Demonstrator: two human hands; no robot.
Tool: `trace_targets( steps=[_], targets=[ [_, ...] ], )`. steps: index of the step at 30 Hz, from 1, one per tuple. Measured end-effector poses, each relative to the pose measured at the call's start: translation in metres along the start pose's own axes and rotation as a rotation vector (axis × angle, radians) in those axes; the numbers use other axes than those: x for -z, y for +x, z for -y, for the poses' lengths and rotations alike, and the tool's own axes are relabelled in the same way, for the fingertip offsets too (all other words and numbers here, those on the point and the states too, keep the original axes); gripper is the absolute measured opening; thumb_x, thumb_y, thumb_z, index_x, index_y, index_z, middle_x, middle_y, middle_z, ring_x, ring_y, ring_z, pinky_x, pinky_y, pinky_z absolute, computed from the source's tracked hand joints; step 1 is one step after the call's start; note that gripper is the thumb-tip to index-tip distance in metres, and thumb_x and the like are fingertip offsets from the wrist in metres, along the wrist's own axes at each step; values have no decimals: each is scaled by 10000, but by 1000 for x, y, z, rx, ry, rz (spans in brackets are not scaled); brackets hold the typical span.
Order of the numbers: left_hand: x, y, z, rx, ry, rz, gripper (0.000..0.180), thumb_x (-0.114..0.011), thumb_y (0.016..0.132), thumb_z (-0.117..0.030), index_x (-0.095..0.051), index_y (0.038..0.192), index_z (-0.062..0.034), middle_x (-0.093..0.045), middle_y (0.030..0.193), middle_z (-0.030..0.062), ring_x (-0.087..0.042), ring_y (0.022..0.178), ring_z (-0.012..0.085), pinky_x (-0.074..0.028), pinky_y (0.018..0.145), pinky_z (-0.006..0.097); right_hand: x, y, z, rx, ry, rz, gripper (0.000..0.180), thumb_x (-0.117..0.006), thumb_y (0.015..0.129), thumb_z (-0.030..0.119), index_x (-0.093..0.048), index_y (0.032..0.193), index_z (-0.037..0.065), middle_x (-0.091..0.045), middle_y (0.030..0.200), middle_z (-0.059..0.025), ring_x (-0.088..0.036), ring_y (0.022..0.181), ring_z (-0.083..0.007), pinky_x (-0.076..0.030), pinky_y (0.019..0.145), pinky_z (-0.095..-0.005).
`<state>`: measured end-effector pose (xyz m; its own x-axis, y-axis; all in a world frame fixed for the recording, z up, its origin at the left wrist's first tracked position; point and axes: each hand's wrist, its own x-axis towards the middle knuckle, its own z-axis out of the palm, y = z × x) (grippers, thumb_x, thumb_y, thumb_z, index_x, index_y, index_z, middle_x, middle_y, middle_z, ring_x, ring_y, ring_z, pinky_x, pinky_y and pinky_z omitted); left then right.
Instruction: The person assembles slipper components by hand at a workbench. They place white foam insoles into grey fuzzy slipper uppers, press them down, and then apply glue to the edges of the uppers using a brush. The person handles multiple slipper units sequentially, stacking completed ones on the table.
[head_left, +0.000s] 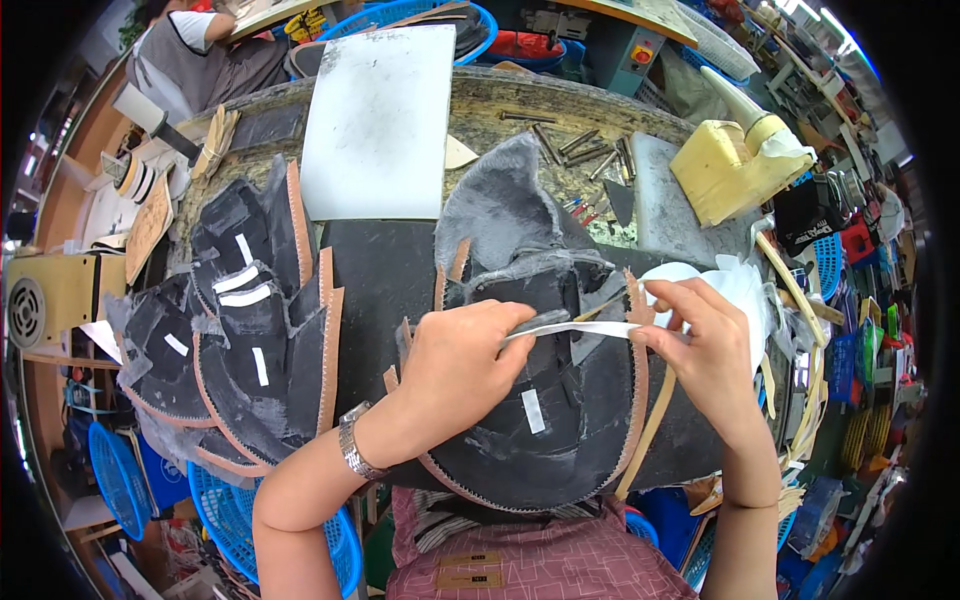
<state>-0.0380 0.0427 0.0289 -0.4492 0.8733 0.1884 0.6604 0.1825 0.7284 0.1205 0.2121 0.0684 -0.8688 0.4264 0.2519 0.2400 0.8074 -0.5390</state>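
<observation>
A narrow white strip (590, 328) is stretched between my two hands, over a black shoe upper. My left hand (455, 350) pinches one end between thumb and fingers. My right hand (705, 335) pinches the other end, near the upper's right edge. The black upper (595, 430) lies flat in front of me, with a tan zigzag-stitched edge, grey fuzzy lining folded back at the far side, and a short white tape piece (533, 411) stuck on it. More black uppers (290, 400) lie overlapped on the left, several with white tape pieces.
A white board (375, 125) lies at the back, with metal rod-like tools (580, 145) to its right. A yellowish block (720, 175) sits on a grey slab (665, 200). White sheets (750, 290) lie at right. Blue baskets (225, 500) stand below the bench; another person (175, 60) sits at far left.
</observation>
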Motion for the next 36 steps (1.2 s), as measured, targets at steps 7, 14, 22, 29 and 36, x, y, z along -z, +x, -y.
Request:
trace_targets(
  steps=[7, 14, 22, 29, 36],
  targets=[
    [-13, 11, -7, -117, 119, -56, 149, -653, 762, -108, -656, 879, -17, -639, 744, 117, -631, 662, 272, -493, 574, 347, -24, 5, 0, 179, -26, -2, 349, -750, 690, 197, -607, 958, 25, -590, 811, -111, -604, 696, -260, -497, 608, -343],
    [-17, 2, -1, -146, 147, -169, 111, -661, 754, -96, -649, 845, -34, -624, 698, 102, -613, 602, 269, -481, 522, 341, -31, -3, 19, 336, 479, 435, 78, -619, 799, 107, -576, 812, 43, -549, 768, -77, -570, 673, -264, -456, 555, -366],
    [25, -7, 21, 79, -195, -215, 456, -708, 729, -108, -559, 1153, -24, -615, 1015, 120, -581, 918, 214, -482, 754, 312, 90, 2, 20, -82, 641, -352, 42, -593, 721, 48, -573, 734, 13, -593, 753, -79, -509, 532, -96, -397, 497, -200],
    [17, -5, 34, 349, -488, -3, 300, -634, 811, -11, -594, 1109, -5, -589, 819, -14, -528, 743, 33, -444, 682, 183, -30, 61, 29, 49, 427, 493, 116, -631, 794, 78, -635, 882, 1, -625, 683, -104, -610, 611, -135, -468, 575, -287],
    [22, 0, 36, 293, -468, 102, 301, -619, 823, -7, -582, 1121, 25, -653, 923, 45, -589, 791, 50, -484, 693, 192, -56, 70, 27, 23, 418, 510, 119, -642, 779, 101, -665, 833, -3, -639, 669, -128, -625, 584, -195, -468, 556, -312]
  ],
)
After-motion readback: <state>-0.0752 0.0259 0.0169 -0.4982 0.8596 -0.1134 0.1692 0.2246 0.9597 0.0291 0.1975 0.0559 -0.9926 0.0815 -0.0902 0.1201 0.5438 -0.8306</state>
